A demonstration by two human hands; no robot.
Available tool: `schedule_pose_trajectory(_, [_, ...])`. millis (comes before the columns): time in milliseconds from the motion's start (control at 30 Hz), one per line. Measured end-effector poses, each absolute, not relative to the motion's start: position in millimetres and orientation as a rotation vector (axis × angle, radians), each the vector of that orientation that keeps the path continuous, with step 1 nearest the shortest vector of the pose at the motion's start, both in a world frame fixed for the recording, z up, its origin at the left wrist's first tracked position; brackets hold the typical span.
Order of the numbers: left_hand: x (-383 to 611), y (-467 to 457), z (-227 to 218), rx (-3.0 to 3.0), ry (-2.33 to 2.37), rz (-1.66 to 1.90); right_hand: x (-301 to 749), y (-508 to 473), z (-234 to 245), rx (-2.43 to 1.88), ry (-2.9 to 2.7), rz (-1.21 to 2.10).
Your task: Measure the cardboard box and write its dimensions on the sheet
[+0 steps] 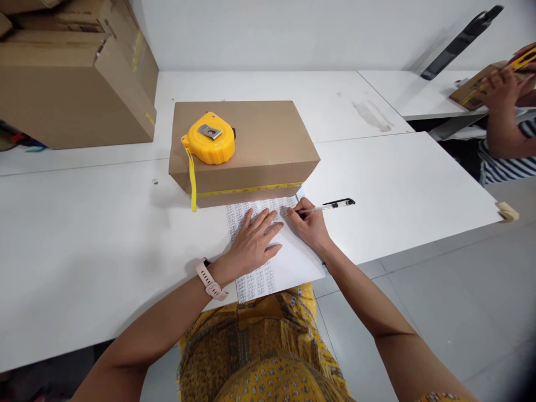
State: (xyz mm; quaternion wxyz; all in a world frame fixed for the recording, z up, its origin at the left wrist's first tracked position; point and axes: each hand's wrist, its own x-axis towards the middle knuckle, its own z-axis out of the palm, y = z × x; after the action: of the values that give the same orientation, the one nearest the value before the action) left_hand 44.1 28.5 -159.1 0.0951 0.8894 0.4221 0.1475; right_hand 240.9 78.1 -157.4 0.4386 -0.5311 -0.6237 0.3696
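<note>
1. Nearest is a yellow patterned dress (259,346), at the near edge of the table (84,240).
2. The left hand (253,243) lies flat with fingers spread, pinning the printed sheet (293,262). The right hand (310,226) is pinched around the pen (330,205) near its tip.
3. The sheet looks thin and likely to slide, so it is best held under a flat palm. The pen looks slim and stiff.
4. Just beyond, a cardboard box (259,145) carries a tape measure (211,145).
</note>
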Motion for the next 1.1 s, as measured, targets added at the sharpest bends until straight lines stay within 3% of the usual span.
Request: schedule_pose_trajectory(1100, [43.3, 28.3, -157.6, 2.624, 1.260, 0.422, 243.2, 78.4, -155.9, -1.337, -1.533, 0.925])
